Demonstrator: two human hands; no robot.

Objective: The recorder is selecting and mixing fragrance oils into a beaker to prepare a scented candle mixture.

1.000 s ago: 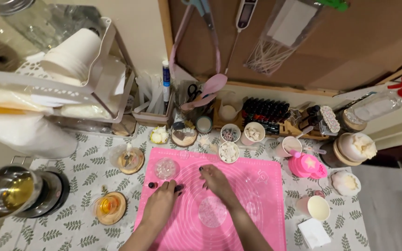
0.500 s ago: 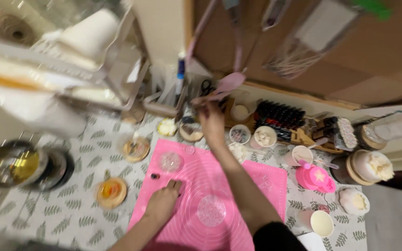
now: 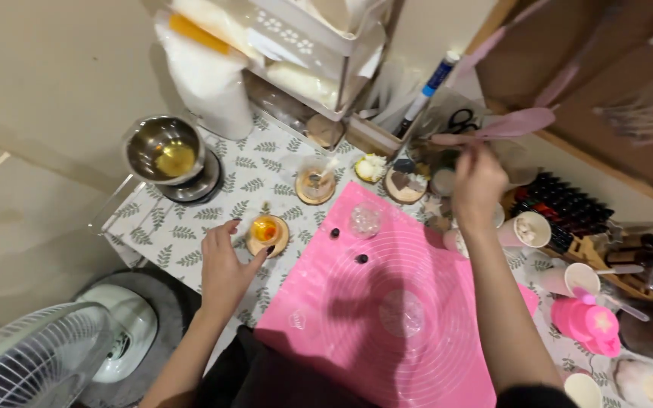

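Pink spatula, right hand reaching up, left hand resting flat

Left hand now off the pink mat, beside the small orange-filled cup.

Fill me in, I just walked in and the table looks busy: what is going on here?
A person stands over a pink silicone mat on a leaf-patterned tablecloth. Their left hand rests beside a small glass of orange liquid on a wooden coaster. Their right hand reaches up to the pink spatula among the jars at the back. A steel bowl sits at the left.
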